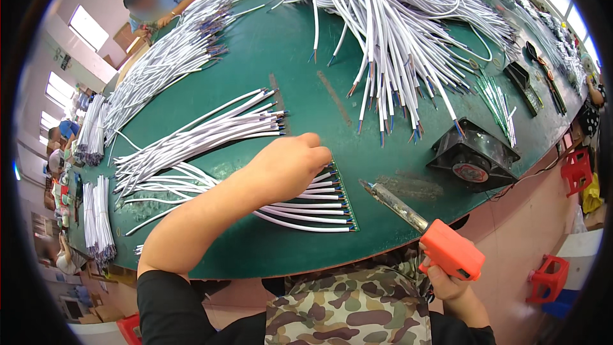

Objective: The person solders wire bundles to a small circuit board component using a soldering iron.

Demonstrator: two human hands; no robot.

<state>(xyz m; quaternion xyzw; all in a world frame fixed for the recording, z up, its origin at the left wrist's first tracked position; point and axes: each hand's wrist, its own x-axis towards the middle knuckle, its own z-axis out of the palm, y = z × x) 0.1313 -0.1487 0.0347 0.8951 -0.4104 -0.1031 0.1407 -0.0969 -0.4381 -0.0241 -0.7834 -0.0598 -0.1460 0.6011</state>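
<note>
My right hand (446, 283) grips the orange handle of a soldering gun (452, 249), whose metal barrel and tip point up and left over the table. Curled closed, my left hand (295, 161) is at the upper end of a narrow green circuit board strip (348, 207). Whatever its fingers pinch is hidden behind the hand. A row of white cables (313, 213) runs leftward from the strip, their blue and brown wire ends lying on it. My left forearm crosses over these cables. Just beyond my hand lies a loose bundle of white cables (204, 129) with stripped ends.
A large heap of white cables (396, 45) covers the far side of the green table (274, 45). Right of the soldering gun stands a black fan (472, 156), near thin green strips (497, 105) and a black tray (522, 86). Another person (156, 3) sits at far left.
</note>
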